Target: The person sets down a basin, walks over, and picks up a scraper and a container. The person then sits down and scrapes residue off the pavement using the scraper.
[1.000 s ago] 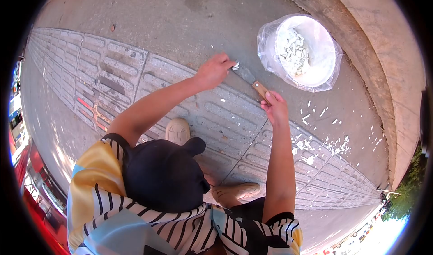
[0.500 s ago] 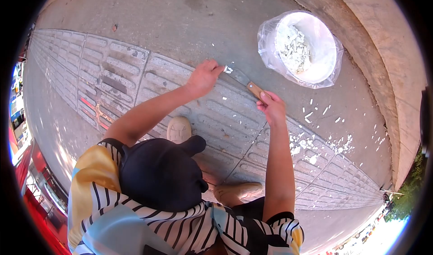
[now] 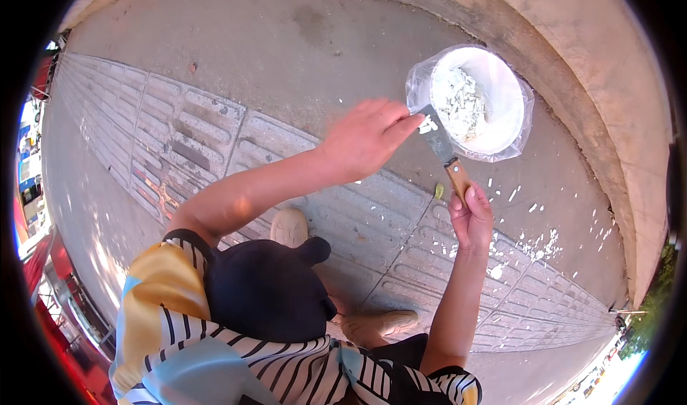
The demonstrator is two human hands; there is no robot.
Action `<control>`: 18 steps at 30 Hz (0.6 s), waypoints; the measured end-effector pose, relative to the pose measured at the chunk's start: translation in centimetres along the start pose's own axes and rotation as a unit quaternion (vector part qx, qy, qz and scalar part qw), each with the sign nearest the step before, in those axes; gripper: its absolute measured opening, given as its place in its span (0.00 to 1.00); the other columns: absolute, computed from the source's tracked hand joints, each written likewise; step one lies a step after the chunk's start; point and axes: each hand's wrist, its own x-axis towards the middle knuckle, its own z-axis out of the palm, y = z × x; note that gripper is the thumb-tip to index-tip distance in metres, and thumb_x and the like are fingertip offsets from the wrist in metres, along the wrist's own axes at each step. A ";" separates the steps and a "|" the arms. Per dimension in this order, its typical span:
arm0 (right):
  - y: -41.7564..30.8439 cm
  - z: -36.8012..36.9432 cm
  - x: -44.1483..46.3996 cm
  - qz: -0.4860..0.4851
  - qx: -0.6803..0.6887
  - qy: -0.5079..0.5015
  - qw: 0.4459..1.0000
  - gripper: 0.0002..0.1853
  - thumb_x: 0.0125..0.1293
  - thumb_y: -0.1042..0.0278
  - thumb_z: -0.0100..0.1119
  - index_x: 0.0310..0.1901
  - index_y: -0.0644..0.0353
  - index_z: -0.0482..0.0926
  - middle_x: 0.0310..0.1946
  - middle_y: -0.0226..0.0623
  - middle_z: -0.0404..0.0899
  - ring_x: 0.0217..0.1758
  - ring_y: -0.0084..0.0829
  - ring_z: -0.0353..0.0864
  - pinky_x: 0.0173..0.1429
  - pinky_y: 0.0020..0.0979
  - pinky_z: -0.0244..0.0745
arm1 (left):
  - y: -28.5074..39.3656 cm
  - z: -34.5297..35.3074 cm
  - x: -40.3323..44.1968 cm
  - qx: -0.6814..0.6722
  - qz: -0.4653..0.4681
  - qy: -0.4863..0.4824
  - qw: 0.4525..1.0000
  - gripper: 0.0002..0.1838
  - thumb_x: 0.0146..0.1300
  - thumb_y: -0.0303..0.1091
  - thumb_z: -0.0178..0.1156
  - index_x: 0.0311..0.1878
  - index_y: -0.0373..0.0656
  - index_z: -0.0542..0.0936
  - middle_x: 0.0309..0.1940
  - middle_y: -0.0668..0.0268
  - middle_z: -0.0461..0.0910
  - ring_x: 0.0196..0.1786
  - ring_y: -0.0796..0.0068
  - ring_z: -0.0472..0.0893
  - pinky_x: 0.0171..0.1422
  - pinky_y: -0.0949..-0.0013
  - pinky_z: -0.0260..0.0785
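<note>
Okay, ribbed paving (image 3: 179, 119) ran along the ground at left. The left hand (image 3: 368, 137) had its fingers drawn together at the scraper's blade tip, next to small white pieces (image 3: 428, 124); a firm pinch couldn't be confirmed. The scraper (image 3: 439, 142) slanted in front of the bucket, blade up, over a green leaf (image 3: 439, 190). The right hand (image 3: 472, 219) gripped its wooden handle. The plastic-lined bucket (image 3: 509, 104) held white chips (image 3: 461, 108); more fragments (image 3: 538, 245) lay scattered at right.
</note>
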 end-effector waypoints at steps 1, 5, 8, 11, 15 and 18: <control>-1.6 -0.1 -0.2 -0.029 0.003 -0.014 0.999 0.12 0.65 0.71 0.57 0.48 0.66 0.76 0.33 0.41 0.78 0.28 0.27 0.75 0.29 0.26 0.70 | 0.8 -0.3 1.3 -0.002 0.021 0.017 1.000 0.20 0.53 0.22 0.59 0.51 0.42 0.77 0.36 0.64 0.74 0.40 0.62 0.74 0.42 0.65 0.68; -5.7 0.5 -0.6 -0.187 -0.079 0.048 0.978 0.12 0.62 0.71 0.60 0.47 0.64 0.78 0.34 0.40 0.79 0.30 0.25 0.76 0.31 0.24 0.70 | 1.2 0.3 5.2 -0.030 0.084 0.089 0.992 0.17 0.54 0.24 0.59 0.49 0.44 0.78 0.36 0.65 0.75 0.40 0.63 0.75 0.42 0.64 0.67; -6.0 1.2 -0.7 -0.245 -0.426 0.213 0.845 0.13 0.60 0.75 0.61 0.47 0.64 0.78 0.34 0.38 0.80 0.34 0.23 0.77 0.34 0.22 0.72 | -0.4 3.2 5.6 -0.034 0.101 0.085 0.991 0.12 0.55 0.25 0.59 0.44 0.44 0.78 0.34 0.65 0.75 0.39 0.63 0.75 0.41 0.64 0.67; -5.5 1.2 -1.4 -0.340 -0.462 0.197 0.795 0.13 0.58 0.78 0.62 0.46 0.65 0.79 0.39 0.36 0.79 0.37 0.22 0.78 0.39 0.22 0.73 | -1.6 4.1 4.9 -0.058 0.068 0.062 0.994 0.04 0.56 0.27 0.60 0.36 0.43 0.77 0.30 0.64 0.74 0.36 0.62 0.75 0.39 0.64 0.66; -6.0 0.7 -1.8 -0.338 -0.531 0.178 0.756 0.12 0.57 0.78 0.62 0.45 0.65 0.80 0.43 0.36 0.78 0.37 0.24 0.78 0.40 0.24 0.73 | -2.1 4.2 4.1 -0.091 -0.025 0.022 0.995 0.09 0.57 0.36 0.61 0.30 0.41 0.73 0.28 0.63 0.73 0.33 0.60 0.74 0.36 0.63 0.67; -8.4 -0.1 -2.8 -0.247 -0.410 0.173 0.861 0.13 0.60 0.78 0.60 0.46 0.70 0.77 0.41 0.40 0.78 0.38 0.27 0.80 0.43 0.25 0.77 | -2.6 3.8 4.4 -0.069 -0.083 -0.040 0.993 0.14 0.58 0.42 0.62 0.30 0.41 0.73 0.27 0.64 0.73 0.31 0.61 0.73 0.34 0.64 0.67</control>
